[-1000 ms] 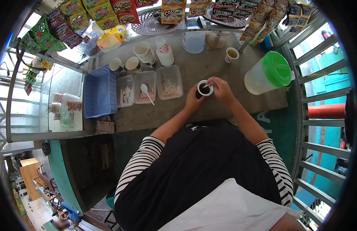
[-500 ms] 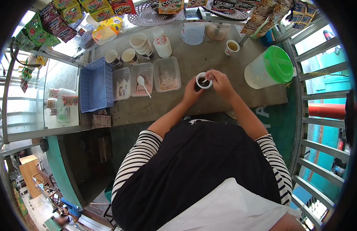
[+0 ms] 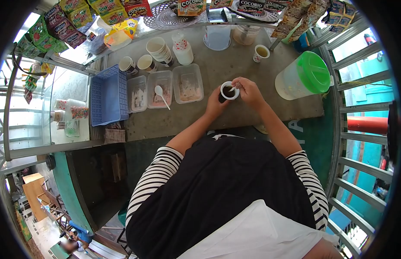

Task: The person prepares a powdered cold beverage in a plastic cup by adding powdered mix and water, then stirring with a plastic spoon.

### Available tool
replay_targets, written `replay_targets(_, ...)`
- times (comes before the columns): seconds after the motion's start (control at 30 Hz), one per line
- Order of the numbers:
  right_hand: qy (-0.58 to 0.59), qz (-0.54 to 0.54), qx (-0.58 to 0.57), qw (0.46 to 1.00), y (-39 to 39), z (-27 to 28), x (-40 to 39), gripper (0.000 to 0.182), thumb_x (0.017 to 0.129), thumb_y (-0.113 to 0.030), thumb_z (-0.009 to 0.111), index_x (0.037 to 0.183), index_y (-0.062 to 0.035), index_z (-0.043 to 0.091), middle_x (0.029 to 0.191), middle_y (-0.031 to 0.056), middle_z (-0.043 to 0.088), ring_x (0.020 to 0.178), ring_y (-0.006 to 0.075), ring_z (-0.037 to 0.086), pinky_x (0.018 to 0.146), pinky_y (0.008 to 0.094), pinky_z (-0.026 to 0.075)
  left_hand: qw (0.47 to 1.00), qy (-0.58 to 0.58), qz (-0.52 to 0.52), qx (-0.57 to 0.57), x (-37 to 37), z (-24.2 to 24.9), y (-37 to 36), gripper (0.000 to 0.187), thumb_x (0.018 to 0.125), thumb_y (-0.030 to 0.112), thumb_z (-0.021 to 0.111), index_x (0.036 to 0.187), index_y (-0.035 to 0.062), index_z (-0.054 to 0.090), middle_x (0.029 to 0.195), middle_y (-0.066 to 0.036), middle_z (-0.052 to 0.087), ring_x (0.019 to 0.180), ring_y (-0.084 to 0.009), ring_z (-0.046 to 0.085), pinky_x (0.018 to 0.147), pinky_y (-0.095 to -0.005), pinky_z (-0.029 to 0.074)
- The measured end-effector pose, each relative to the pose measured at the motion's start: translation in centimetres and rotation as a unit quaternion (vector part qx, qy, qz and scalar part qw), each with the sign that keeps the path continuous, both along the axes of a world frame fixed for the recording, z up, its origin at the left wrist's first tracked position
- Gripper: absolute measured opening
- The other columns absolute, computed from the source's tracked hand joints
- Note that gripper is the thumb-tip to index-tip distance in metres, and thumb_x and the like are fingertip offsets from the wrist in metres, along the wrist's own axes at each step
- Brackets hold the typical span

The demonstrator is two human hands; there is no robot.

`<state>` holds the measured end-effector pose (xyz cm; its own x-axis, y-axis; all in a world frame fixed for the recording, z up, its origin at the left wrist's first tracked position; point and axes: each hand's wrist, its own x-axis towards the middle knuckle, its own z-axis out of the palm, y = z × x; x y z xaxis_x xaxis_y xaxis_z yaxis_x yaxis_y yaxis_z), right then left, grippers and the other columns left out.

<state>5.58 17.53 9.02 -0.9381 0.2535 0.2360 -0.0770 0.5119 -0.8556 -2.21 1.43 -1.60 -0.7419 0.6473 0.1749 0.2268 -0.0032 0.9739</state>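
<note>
Near the front of the counter, my left hand (image 3: 215, 105) is wrapped around a small paper cup (image 3: 229, 91) with a white rim and dark liquid inside. The cup stands about upright. My right hand (image 3: 251, 93) is pinched at the cup's right rim on a pale spoon (image 3: 232, 89), whose lower end dips into the liquid. Most of the spoon is hidden by fingers and liquid. To the left are clear plastic tubs (image 3: 188, 84), one with a white plastic spoon (image 3: 162, 97) lying across it.
A green-lidded pitcher (image 3: 297, 80) stands right, with a filled paper cup (image 3: 261, 53) behind it. Stacked cups (image 3: 159, 51) and a white bottle (image 3: 183, 53) line the back left. A blue basket (image 3: 109, 97) sits far left. Sachets (image 3: 191, 7) hang overhead.
My right hand has shifted slightly around the cup's rim, and the spoon has moved within the liquid. My left hand stays on the cup.
</note>
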Motion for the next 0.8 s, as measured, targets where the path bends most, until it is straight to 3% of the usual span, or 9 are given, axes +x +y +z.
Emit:
replay_targets(0.03, 0.003, 0.006, 0.002, 1.000, 0.1, -0.2, -0.1, 0.016, 0.090, 0.003, 0.050, 0.100, 0.0000, 0.063, 0.087, 0.0150, 0.066, 0.082, 0.0287, 0.065, 0.079, 0.0352, 0.051, 1.000, 0.010, 0.014, 0.011, 0.1, 0.0, 0.0, 0.059, 0.077, 0.015, 0.081, 0.130, 0.0046, 0.057, 0.124, -0.015, 0.065, 0.116, -0.0292, 0.063, 0.100, -0.0374, 0.048)
replay_targets(0.3, -0.020, 0.016, -0.034, 0.999, 0.2, -0.3, 0.2, 0.015, 0.092, 0.003, 0.051, 0.099, 0.0005, 0.063, 0.090, 0.0155, 0.067, 0.085, 0.0283, 0.065, 0.081, 0.0346, 0.051, 1.000, 0.003, 0.008, 0.004, 0.1, 0.1, 0.0, 0.059, 0.078, 0.015, 0.080, 0.130, 0.0037, 0.056, 0.122, -0.015, 0.065, 0.116, -0.0276, 0.063, 0.100, -0.0364, 0.048)
replay_targets(0.37, 0.021, 0.005, 0.024, 0.999, 0.3, -0.7, 0.1, 0.024, 0.086, 0.010, 0.047, 0.100, 0.0000, 0.064, 0.088, 0.0111, 0.066, 0.085, 0.0207, 0.065, 0.082, 0.0303, 0.050, 1.000, 0.006, 0.006, 0.001, 0.1, 0.4, 0.0, 0.059, 0.078, 0.015, 0.080, 0.130, 0.0038, 0.057, 0.122, -0.015, 0.065, 0.115, -0.0278, 0.063, 0.100, -0.0364, 0.048)
replay_targets(0.5, 0.005, 0.012, -0.022, 1.000, -0.3, -0.4, 0.2, 0.024, 0.086, 0.009, 0.047, 0.100, 0.0001, 0.064, 0.088, 0.0108, 0.066, 0.084, 0.0207, 0.064, 0.081, 0.0305, 0.050, 1.000, 0.007, 0.008, 0.001, 0.1, 0.5, 0.0, 0.058, 0.078, 0.015, 0.080, 0.129, 0.0042, 0.057, 0.122, -0.016, 0.065, 0.114, -0.0300, 0.063, 0.099, -0.0374, 0.048)
replay_targets(0.57, -0.026, 0.015, -0.051, 0.998, -0.2, 0.0, 0.2, 0.015, 0.091, 0.003, 0.050, 0.099, 0.0003, 0.063, 0.089, 0.0173, 0.066, 0.086, 0.0315, 0.066, 0.082, 0.0364, 0.051, 1.000, 0.011, 0.007, 0.001, 0.0, 0.2, -0.1, 0.058, 0.078, 0.016, 0.080, 0.129, 0.0044, 0.057, 0.121, -0.016, 0.065, 0.114, -0.0309, 0.063, 0.099, -0.0379, 0.048)
replay_targets(0.63, -0.025, 0.008, -0.030, 0.999, -0.1, 0.4, 0.3, 0.015, 0.091, 0.003, 0.051, 0.098, 0.0002, 0.063, 0.089, 0.0172, 0.066, 0.085, 0.0312, 0.066, 0.081, 0.0364, 0.051, 1.000, 0.027, -0.003, -0.012, -0.2, 0.0, -0.1, 0.060, 0.080, 0.012, 0.081, 0.133, 0.0026, 0.055, 0.125, -0.013, 0.064, 0.119, -0.0213, 0.061, 0.101, -0.0337, 0.048)
replay_targets(0.8, 0.010, 0.000, 0.011, 1.000, -0.2, -0.2, 0.2, 0.014, 0.091, 0.003, 0.051, 0.098, 0.0000, 0.063, 0.088, 0.0168, 0.066, 0.084, 0.0319, 0.065, 0.080, 0.0367, 0.051, 0.999, 0.039, -0.006, -0.027, -0.2, 0.3, -0.3, 0.059, 0.080, 0.012, 0.081, 0.133, 0.0024, 0.055, 0.125, -0.013, 0.063, 0.119, -0.0211, 0.061, 0.102, -0.0338, 0.047)
